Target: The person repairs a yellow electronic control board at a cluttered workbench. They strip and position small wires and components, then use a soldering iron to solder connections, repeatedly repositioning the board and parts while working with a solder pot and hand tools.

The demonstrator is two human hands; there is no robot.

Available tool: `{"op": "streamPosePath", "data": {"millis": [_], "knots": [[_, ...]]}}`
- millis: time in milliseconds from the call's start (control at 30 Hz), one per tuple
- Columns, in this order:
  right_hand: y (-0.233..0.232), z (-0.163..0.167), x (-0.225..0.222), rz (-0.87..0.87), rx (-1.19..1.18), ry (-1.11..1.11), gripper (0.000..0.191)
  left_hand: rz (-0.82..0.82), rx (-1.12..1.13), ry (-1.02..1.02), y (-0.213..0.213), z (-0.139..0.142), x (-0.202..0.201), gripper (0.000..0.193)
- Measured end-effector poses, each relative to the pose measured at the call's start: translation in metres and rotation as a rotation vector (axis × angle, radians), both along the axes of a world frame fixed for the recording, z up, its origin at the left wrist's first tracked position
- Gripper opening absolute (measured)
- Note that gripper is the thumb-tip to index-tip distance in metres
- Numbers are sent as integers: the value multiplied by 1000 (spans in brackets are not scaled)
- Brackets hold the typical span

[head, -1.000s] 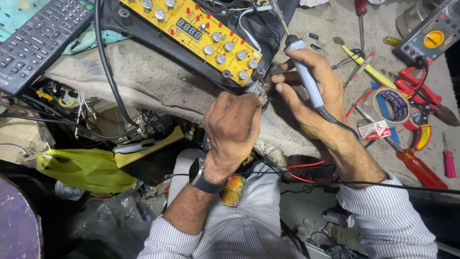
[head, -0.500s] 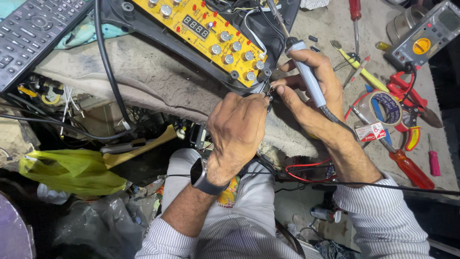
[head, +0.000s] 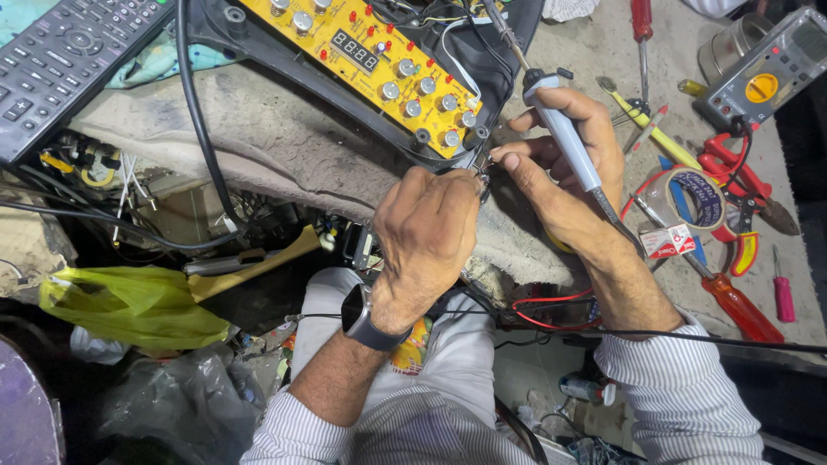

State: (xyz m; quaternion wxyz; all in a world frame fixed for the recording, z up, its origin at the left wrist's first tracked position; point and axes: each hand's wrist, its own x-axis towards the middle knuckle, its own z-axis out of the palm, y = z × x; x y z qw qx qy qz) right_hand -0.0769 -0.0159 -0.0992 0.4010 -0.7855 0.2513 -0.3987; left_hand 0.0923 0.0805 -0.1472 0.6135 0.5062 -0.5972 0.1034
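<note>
A yellow circuit board (head: 379,65) with round knobs, red lights and a small display lies in a black casing (head: 258,52) on a worn cloth. My left hand (head: 426,237), a dark watch on its wrist, pinches something small at the board's near right corner; what it grips is hidden by the fingers. My right hand (head: 564,168) holds a grey-blue soldering iron (head: 556,120) between its fingers, the metal tip pointing up and away over the casing. The thumb and forefinger of that hand meet the left fingertips at the same corner.
A black remote control (head: 60,60) lies top left. A multimeter (head: 762,77), red pliers (head: 741,172), a tape roll (head: 693,198), several screwdrivers (head: 732,301) lie to the right. A yellow-green plastic bag (head: 129,301) sits lower left. Black cables (head: 194,129) and red wires (head: 551,310) cross the bench edge.
The view has drifted slightly; both hands stay pinched together at the board's corner, with the soldering iron still held in my right hand.
</note>
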Motion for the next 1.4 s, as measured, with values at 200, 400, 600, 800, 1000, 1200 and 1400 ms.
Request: {"op": "streamPosePath", "data": {"millis": [200, 400, 600, 800, 1000, 1200, 1400], "knots": [[-1, 0, 5, -15, -165, 45, 57, -3, 5, -2, 1, 0, 0, 12], [-1, 1, 1, 8, -12, -7, 59, -8, 9, -8, 0, 0, 0, 12], [-5, -2, -1, 30, 15, -49, 56, -4, 17, -20, -1, 0, 0, 12], [-5, -3, 0, 38, -19, -54, 55, 6, 21, -22, 0, 1, 0, 12], [-3, -2, 0, 43, -43, -43, 54, -6, 23, -19, 2, 3, 0, 12], [-4, -3, 1, 40, -42, -31, 59, -19, 16, -15, 2, 2, 1, 12], [-5, -4, 2, 43, 36, -43, 70, -47, 22, 43, 1, 0, 0, 16]]}}
